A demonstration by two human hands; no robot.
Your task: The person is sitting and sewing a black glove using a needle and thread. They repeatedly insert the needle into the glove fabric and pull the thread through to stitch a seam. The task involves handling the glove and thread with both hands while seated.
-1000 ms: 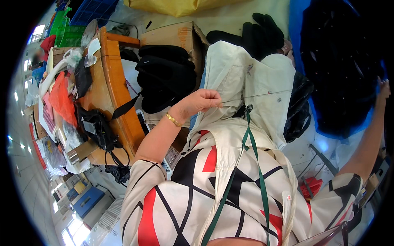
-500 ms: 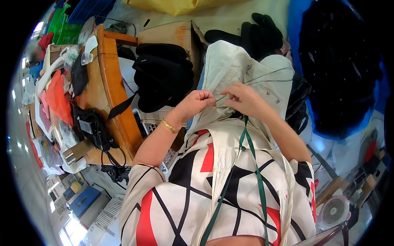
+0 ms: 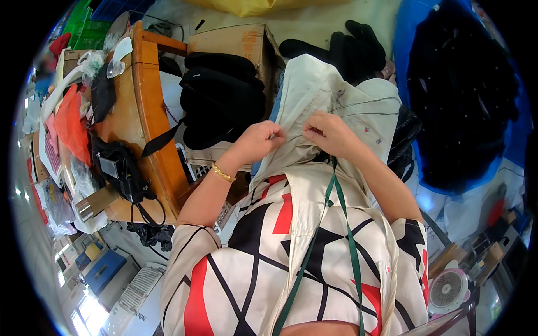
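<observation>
My left hand [image 3: 258, 141] is closed in a pinch above the pale apron [image 3: 305, 75] on my lap. What its fingertips hold is too small to make out. To its right, with a small gap between, my right hand [image 3: 329, 133] also has its fingers pressed together. A dark thread [image 3: 367, 103] loops over the apron's right side and runs back to the right hand, whose fingers hide its end. Small dark and coloured specks lie on the cloth. A green strap [image 3: 347, 235] hangs down my front.
On the left, a wooden chair [image 3: 147, 101] stands beside a stack of black padded pieces [image 3: 224, 101] and a cardboard box [image 3: 246, 42]. More black pieces [image 3: 358, 50] lie ahead. A blue-lined bag of dark items [image 3: 462, 101] is on the right, a fan [image 3: 448, 288] lower right.
My hands have drawn slightly apart, the left one moving left. The short stretch of thread seen between them earlier no longer shows. The view has shifted slightly.
</observation>
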